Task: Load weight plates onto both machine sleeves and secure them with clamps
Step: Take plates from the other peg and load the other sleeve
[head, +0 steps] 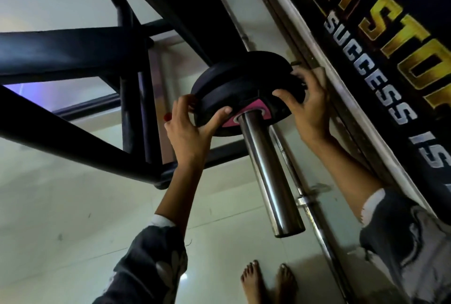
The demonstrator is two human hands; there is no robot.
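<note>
Bare feet (pixel 268 281) stand under the sleeve (pixel 266 169) where left hand (pixel 192 127) and right hand (pixel 307 110) grip the outer plate (pixel 219 98); unclamped, it could slide off onto them.

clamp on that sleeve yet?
Not visibly. The sleeve is bare steel below the plates, which both hands, left and right, grip.

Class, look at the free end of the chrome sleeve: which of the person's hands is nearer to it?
Neither clearly. The left hand and right hand grip opposite sides of the weight plate, both far up from the chrome sleeve end.
</note>
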